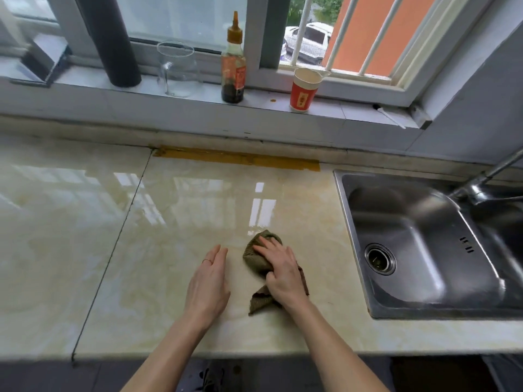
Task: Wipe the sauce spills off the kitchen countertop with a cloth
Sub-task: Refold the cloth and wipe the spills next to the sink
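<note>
A crumpled olive-brown cloth [254, 256] lies on the glossy cream marble countertop [169, 222], near its middle front. My right hand [283, 271] presses down on the cloth, fingers spread over it and thumb tucked at its side. Just left of the cloth, my left hand [209, 281] rests flat on the counter with fingers together, holding nothing. No distinct sauce spill shows on the counter around the cloth; the surface there looks wet and reflective.
A steel sink [424, 250] with a tap [481, 182] sits to the right. On the window sill stand a sauce bottle [233, 66], a glass jar [177, 69], a red paper cup [304, 90] and a black tube [113, 41]. Brown tape [237, 158] runs along the counter's back edge.
</note>
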`<state>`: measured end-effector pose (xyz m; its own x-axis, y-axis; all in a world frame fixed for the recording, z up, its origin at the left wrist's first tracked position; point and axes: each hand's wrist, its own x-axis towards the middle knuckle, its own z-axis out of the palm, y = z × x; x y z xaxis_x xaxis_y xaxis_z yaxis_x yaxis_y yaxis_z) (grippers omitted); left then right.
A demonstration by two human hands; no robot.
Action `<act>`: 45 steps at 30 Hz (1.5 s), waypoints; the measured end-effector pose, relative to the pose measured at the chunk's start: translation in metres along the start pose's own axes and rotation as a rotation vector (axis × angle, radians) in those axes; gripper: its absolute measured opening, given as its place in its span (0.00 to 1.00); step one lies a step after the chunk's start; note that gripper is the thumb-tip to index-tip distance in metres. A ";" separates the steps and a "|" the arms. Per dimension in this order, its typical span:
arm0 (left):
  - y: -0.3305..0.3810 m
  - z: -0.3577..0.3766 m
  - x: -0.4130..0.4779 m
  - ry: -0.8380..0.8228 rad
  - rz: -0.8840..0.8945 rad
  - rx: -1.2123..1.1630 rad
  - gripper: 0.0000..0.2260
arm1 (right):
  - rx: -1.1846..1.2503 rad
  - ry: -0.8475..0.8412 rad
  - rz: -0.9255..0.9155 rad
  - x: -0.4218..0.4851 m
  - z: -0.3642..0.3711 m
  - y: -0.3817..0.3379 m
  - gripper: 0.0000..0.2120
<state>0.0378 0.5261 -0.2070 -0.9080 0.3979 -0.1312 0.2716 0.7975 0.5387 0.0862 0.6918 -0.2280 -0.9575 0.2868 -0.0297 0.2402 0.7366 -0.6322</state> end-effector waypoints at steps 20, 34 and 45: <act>-0.029 -0.028 0.042 0.062 -0.061 -0.017 0.27 | -0.158 0.042 0.246 0.122 -0.037 0.020 0.35; -0.045 -0.045 0.043 0.120 -0.127 -0.013 0.25 | -0.057 -0.115 0.076 0.083 0.057 -0.070 0.38; -0.001 0.012 -0.028 0.018 0.018 0.009 0.26 | -0.164 -0.168 -0.077 -0.039 0.023 -0.010 0.36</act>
<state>0.0669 0.5197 -0.2142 -0.9085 0.4041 -0.1064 0.2908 0.7942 0.5336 0.1174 0.6587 -0.2382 -0.9837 0.1304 -0.1237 0.1755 0.8460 -0.5035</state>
